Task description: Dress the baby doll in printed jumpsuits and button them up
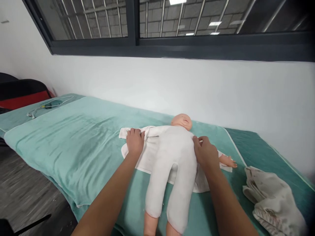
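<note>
The doll (176, 144) lies face up on a green cover (73, 141), a white shirt (150, 155) spread beneath its torso. The left hand (135, 141) curls over one sleeve (123, 132) and the right hand (205, 151), thumb and fingers nearly together, touches the doll's opposite side; whether either grips cloth cannot be told. Sleeve adjustment appears in hand, the next move calling for a light pinch on the shirt's edges.

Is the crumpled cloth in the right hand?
No, the crumpled cloth lies apart on the green cover, while the right hand is beside the doll's torso.
</note>
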`<control>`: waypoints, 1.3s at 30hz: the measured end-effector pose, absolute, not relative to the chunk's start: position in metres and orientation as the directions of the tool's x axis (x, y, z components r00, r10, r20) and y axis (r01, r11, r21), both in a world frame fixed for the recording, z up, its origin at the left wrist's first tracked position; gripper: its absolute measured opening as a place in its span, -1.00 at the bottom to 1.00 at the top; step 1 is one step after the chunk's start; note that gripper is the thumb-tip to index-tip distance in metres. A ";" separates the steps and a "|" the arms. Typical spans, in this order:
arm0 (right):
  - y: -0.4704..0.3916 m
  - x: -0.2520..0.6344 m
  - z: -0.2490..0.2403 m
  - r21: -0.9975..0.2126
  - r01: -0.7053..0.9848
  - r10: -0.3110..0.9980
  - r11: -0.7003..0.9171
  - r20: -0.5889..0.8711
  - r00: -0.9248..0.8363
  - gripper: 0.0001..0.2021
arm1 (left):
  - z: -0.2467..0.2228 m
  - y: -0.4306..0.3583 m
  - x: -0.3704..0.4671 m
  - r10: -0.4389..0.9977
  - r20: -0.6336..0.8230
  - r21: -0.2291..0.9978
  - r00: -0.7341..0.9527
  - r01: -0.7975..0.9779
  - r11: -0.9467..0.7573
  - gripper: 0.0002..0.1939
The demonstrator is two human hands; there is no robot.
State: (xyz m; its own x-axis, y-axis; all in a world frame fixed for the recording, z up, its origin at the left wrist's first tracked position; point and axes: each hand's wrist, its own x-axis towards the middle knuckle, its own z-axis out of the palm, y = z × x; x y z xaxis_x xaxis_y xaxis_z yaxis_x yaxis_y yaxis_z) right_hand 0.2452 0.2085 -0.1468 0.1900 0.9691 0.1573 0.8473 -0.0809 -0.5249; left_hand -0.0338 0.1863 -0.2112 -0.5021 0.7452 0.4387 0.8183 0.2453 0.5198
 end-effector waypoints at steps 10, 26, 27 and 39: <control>0.204 0.253 -0.142 -0.499 0.867 0.994 0.004 0.095 0.050 -0.64 | -0.204 0.178 -0.029 0.771 0.442 0.659 -0.459 0.749 0.068 -0.81; 0.207 0.223 -0.183 -0.911 0.255 0.902 0.324 0.216 -0.373 -0.51 | -0.106 0.200 0.017 0.902 0.270 0.791 -0.337 0.611 -0.008 -0.94; 0.207 0.223 -0.183 -0.905 0.266 0.899 0.331 0.217 -0.380 -0.51 | -0.095 0.196 0.021 0.923 0.231 0.759 -0.308 0.651 0.027 -0.93; 0.198 0.234 -0.167 -0.840 0.428 0.912 0.332 0.171 -0.372 -0.51 | -0.090 0.189 0.039 0.962 0.253 0.525 -0.103 0.850 -0.047 -0.77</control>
State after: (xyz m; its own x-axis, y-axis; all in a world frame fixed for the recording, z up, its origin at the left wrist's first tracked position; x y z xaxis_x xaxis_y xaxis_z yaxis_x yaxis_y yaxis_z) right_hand 0.2340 0.1985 -0.1670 -0.3723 0.9122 0.1711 0.4282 0.3324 -0.8403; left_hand 0.0386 0.1885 -0.0899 -0.1033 0.9618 0.2534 0.8496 -0.0471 0.5252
